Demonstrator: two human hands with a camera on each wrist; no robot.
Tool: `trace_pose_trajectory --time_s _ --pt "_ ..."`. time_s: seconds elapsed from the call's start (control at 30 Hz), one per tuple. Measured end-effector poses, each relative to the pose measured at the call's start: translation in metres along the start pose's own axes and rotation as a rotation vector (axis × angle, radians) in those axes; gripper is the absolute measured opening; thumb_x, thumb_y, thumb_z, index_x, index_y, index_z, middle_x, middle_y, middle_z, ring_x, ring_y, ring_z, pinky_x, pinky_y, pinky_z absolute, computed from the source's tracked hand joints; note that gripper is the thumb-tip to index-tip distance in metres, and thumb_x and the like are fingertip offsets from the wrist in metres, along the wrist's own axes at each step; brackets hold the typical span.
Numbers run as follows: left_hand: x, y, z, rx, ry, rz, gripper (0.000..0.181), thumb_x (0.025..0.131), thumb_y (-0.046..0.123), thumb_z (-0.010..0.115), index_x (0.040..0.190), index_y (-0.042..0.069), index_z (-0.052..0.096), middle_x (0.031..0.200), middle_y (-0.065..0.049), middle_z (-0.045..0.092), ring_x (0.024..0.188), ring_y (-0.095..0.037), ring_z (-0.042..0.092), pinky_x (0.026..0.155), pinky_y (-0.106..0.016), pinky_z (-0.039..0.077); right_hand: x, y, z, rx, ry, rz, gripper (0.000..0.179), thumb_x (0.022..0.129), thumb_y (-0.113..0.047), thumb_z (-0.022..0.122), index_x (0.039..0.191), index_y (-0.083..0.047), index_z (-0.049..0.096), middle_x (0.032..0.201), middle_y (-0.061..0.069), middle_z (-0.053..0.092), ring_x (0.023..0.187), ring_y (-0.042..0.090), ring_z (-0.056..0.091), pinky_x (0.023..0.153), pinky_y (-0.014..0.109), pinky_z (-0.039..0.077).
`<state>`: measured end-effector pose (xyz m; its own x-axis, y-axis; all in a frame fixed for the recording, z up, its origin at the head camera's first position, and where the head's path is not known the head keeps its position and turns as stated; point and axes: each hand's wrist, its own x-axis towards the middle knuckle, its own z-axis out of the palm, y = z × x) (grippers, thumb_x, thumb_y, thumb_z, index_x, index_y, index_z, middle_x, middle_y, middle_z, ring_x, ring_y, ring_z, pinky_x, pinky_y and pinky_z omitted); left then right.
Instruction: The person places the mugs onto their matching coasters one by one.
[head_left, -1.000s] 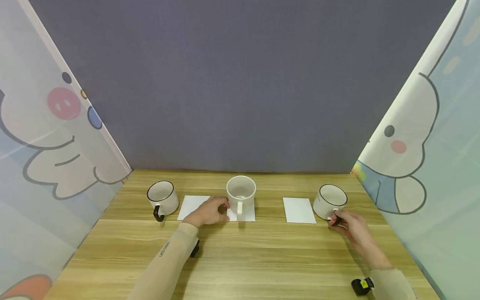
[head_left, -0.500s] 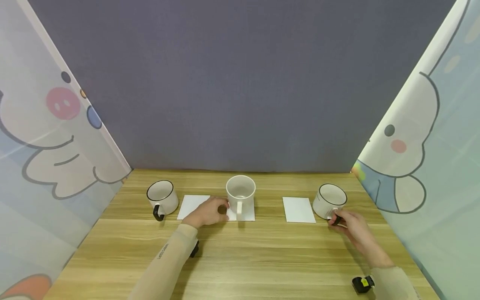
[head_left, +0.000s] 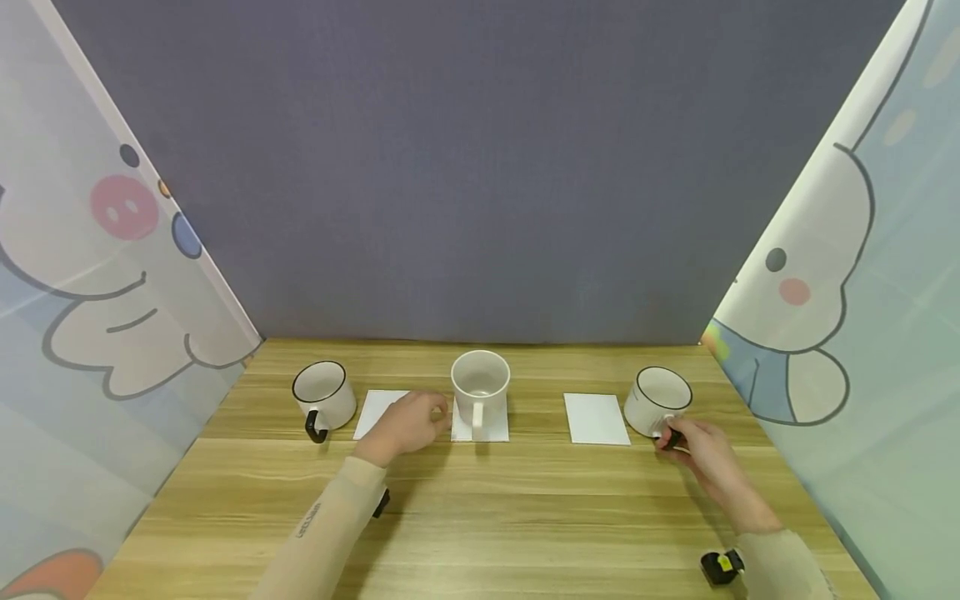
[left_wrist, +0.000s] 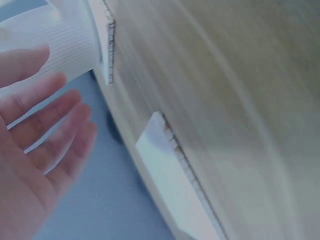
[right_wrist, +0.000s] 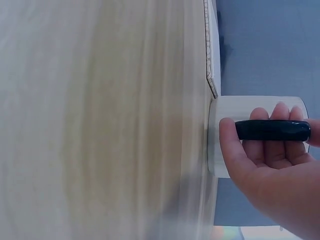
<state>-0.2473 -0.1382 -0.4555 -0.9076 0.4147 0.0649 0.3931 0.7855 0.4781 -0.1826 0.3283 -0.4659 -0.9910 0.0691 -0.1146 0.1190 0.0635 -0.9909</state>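
A white mug (head_left: 483,379) with a white handle stands on the middle white square board (head_left: 498,427). Just to its left is my left hand (head_left: 408,425), fingers apart and holding nothing in the left wrist view, partly covering the left white board (head_left: 377,407). Farther right, my right hand (head_left: 708,458) grips the black handle (right_wrist: 275,130) of a white, dark-rimmed mug (head_left: 647,410). That mug stands upright on the table, beside the right white board (head_left: 596,418). Fingers reach behind the handle in the right wrist view.
Another white mug (head_left: 337,403) with a dark rim and black handle stands at the left of the wooden table (head_left: 517,517). A grey panel (head_left: 480,183) closes off the back. Cartoon-printed curtains (head_left: 892,350) flank both sides.
My left hand has drawn back a little to the left, away from the middle mug. The right hand stays on its mug's handle.
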Motion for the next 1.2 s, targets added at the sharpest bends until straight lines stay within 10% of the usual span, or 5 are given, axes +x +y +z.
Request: trace_pose_trajectory --time_s 0.4,0.83,1.2 --pt "-0.010 0.014 -0.017 0.106 0.291 0.118 0.006 0.094 0.012 0.070 0.099 0.009 0.072 0.093 -0.001 0.067 0.070 -0.014 0.055 0.057 -0.033 0.048 0.000 0.000 0.001 -0.021 0.005 0.000 0.038 0.110 -0.021 0.046 0.085 0.003 0.064 0.086 0.012 0.063 0.083 0.019 0.065 0.081 0.035 0.059" --pt "-0.004 0.036 -0.018 0.107 0.663 0.385 0.010 0.088 0.005 0.069 0.098 0.006 0.070 0.095 -0.005 0.069 0.082 -0.022 0.066 0.060 -0.035 0.055 -0.001 -0.002 0.003 -0.040 0.021 0.003 0.039 0.110 -0.020 0.045 0.086 0.004 0.063 0.085 0.009 0.063 0.083 0.018 0.065 0.082 0.035 0.059" --pt "0.003 0.065 -0.019 0.062 0.695 0.461 0.016 0.089 0.007 0.068 0.105 0.003 0.071 0.101 -0.007 0.069 0.084 -0.023 0.066 0.062 -0.034 0.056 0.001 0.001 0.002 -0.054 0.024 0.000 0.038 0.110 -0.019 0.044 0.087 0.004 0.063 0.085 0.010 0.062 0.083 0.019 0.065 0.082 0.036 0.060"
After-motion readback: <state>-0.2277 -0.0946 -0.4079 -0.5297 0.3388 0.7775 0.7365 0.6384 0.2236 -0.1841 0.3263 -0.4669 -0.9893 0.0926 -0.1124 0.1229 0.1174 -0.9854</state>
